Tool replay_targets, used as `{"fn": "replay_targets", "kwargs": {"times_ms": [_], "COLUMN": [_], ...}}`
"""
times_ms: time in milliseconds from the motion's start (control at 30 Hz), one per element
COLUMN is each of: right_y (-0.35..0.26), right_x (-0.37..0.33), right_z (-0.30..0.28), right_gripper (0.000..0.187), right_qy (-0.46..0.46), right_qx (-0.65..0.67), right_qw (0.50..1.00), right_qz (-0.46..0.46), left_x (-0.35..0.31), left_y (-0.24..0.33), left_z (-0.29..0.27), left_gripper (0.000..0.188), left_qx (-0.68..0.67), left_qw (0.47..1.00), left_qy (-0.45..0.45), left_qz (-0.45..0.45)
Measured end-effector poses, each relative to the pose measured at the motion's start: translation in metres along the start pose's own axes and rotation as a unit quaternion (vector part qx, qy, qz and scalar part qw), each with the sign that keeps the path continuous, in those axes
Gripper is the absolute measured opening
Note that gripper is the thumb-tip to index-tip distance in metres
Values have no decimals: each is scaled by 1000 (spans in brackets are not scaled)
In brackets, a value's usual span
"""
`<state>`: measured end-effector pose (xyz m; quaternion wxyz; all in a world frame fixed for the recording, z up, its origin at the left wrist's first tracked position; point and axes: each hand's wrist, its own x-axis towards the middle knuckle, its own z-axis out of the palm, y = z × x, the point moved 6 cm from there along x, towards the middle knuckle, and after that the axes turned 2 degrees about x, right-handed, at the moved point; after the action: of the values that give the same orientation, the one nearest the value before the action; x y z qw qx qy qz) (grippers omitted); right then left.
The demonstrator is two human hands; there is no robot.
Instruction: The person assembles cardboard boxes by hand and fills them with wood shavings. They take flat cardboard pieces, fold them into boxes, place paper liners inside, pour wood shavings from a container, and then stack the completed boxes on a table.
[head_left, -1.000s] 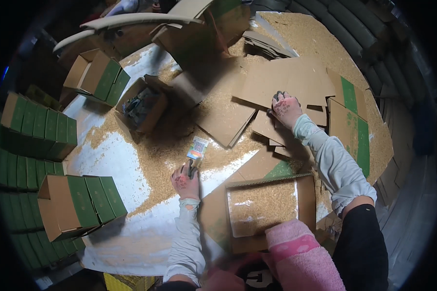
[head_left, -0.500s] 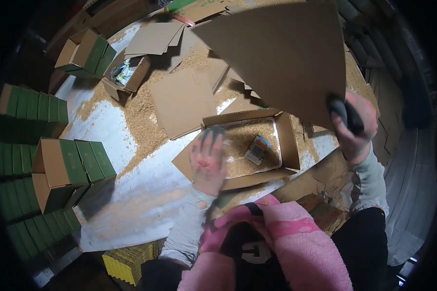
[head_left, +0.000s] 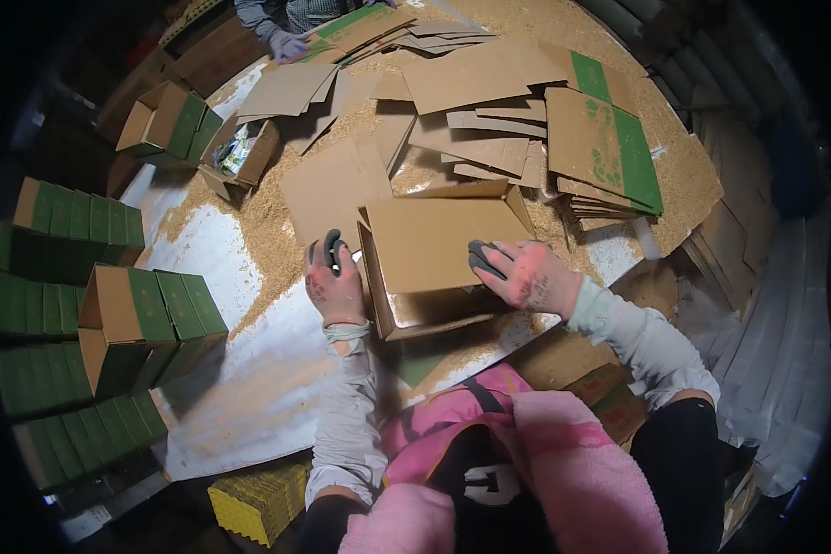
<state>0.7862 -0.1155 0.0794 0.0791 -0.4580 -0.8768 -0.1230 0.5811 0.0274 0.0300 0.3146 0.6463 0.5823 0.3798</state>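
An open cardboard box [head_left: 414, 330] sits in front of me, with a flat brown cardboard sheet [head_left: 443, 242] tilted in its mouth. My right hand [head_left: 534, 277], in a glove with dark fingertips, grips the sheet at its right side, fingers lying over the top. My left hand [head_left: 328, 284], gloved alike, is just left of the box's left wall. Its fingers are bent and parted, and nothing shows between them. The sheet covers most of the box's inside; some white lining and sawdust-like bits show at the front.
Loose cardboard sheets [head_left: 475, 78] and a stack of green-and-brown flattened cartons [head_left: 600, 148] lie beyond the box. Green boxes [head_left: 189, 305] stand in rows at left. A small carton [head_left: 260, 152] holds packets. Another person's gloved hand [head_left: 289, 46] is at the far edge.
My right hand has brought the raised cardboard sheet down into the box's mouth. The small packet inside is now covered. My left hand has moved left, off the box's left side.
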Motion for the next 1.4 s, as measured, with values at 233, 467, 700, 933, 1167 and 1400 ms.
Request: {"fn": "replay_targets", "kwargs": {"times_ms": [233,467,700,933,1167,1400], "right_y": [6,72,32,9,-118,-253], "right_x": [-6,-153,-10,207,482,556], "right_z": [47,189,122,76,37,70], "right_gripper": [29,55,60,45,32,91], "right_qy": [-96,-32,147,50,93,-62], "right_qx": [241,643,725,861,637,642], "right_qw": [959,624,545,393,759,683], "right_qz": [110,444,395,320,-101,343], "left_x": [-7,-63,-40,59,85,6], "left_y": [-68,-130,-87,-49,-173,-241], "left_z": [7,80,19,-309,-514,-536], "left_gripper": [25,60,59,55,58,23], "left_qx": [-184,-121,-26,207,455,211], "left_qw": [972,917,950,930,800,911], "left_qy": [-124,-343,-256,266,262,353], "left_qz": [-76,-162,-175,149,-290,-28]}}
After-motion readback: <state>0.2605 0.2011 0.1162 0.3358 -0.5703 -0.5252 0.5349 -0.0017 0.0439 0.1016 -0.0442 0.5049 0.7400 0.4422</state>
